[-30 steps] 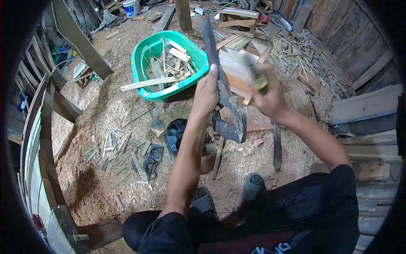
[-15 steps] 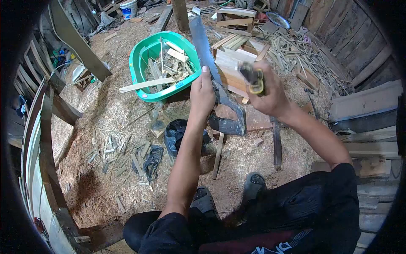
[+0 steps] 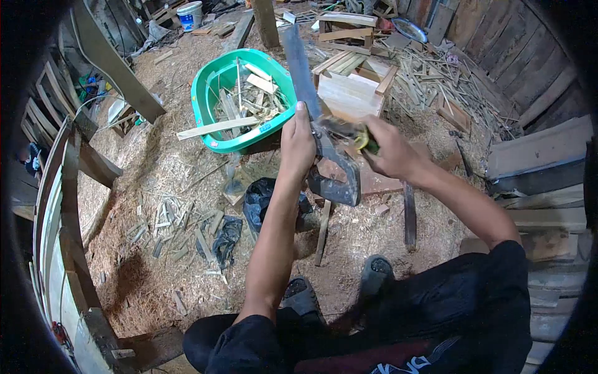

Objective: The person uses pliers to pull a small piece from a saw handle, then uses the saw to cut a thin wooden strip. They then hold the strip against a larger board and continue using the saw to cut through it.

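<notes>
My left hand point(image 3: 297, 144) is closed on a handsaw point(image 3: 300, 65), thumb along the blade near the handle end. The saw's blade points up and away from me, and its dark, worn handle hangs to the right of my wrist. Closed in my right hand point(image 3: 391, 151) is a tool with a yellow-and-green handle point(image 3: 349, 132); its dark head overlaps the saw near the base of the blade. Motion blurs that head, and I cannot tell the tool's kind. Behind the saw stands a green plastic tub point(image 3: 199, 115) full of wood offcuts.
Wooden drawer-like boxes point(image 3: 349, 96) stand beyond my hands, with scrap sticks point(image 3: 430, 78) heaped to their right. A black plastic bag point(image 3: 256, 202) lies by my left forearm. Wood shavings cover the floor point(image 3: 149, 181). A post point(image 3: 266, 25) rises behind the tub.
My right hand has moved left and down, bringing its tool from right of the saw onto the base of the blade. My left hand and the saw have hardly shifted.
</notes>
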A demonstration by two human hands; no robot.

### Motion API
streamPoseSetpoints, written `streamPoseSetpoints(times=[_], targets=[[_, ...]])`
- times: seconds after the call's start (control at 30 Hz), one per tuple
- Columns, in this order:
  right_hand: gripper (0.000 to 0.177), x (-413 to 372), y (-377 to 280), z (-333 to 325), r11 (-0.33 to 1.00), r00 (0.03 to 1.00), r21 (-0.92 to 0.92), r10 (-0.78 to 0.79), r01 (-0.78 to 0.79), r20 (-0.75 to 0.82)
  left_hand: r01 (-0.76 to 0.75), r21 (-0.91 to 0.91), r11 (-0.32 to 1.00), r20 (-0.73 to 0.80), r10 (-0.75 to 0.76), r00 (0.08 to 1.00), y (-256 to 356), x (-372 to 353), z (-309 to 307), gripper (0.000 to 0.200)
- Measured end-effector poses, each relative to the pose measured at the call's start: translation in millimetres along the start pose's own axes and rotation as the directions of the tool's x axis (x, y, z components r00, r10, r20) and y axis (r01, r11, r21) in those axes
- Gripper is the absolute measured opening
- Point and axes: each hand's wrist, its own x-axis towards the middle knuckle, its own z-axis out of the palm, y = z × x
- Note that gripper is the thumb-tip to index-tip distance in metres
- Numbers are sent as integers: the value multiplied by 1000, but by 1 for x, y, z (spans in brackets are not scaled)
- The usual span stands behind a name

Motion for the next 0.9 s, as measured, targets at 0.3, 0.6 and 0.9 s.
streamPoseSetpoints(times=[0.3, 0.6, 0.9], targets=[[33, 12, -5, -35, 1000, 991, 24, 6, -9, 131, -272, 265, 925, -76, 301, 950, 23, 9, -20, 44], [42, 3, -13, -37, 998, 928, -59, 57, -38, 368, -192, 219, 957, -67, 211, 975, 24, 9, -28, 42], [44, 2, -20, -36, 988, 920, -140, 107, -57, 378, -223, 307, 925, -63, 253, 965, 14, 15, -31, 41]])
